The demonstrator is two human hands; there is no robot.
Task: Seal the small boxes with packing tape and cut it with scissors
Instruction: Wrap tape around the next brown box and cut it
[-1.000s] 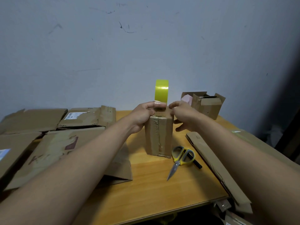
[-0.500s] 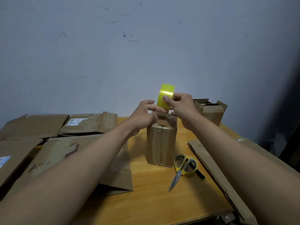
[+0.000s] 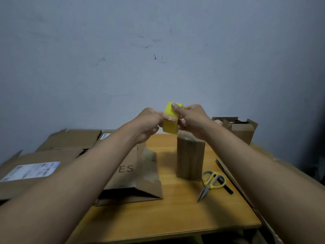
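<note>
A small upright cardboard box (image 3: 190, 159) stands in the middle of the wooden table (image 3: 175, 213). Above its top, both hands hold a yellow roll of packing tape (image 3: 170, 123). My right hand (image 3: 190, 118) grips the roll, index finger lying over its upper edge. My left hand (image 3: 149, 123) pinches the roll's left side, where a clear strip end shows. Scissors (image 3: 212, 182) with yellow and grey handles lie shut on the table just right of the box, blades pointing toward me.
Flattened cardboard boxes (image 3: 44, 166) cover the table's left side, one folded piece (image 3: 135, 175) lying beside the small box. An open small box (image 3: 239, 129) stands at the back right. A long cardboard strip (image 3: 246, 199) runs along the right edge. A black marker (image 3: 226, 188) lies under the scissors.
Both hands have lifted the tape roll off the top of the box and tilted it; my left hand moved from the box to the roll. The box no longer has a hand on it.
</note>
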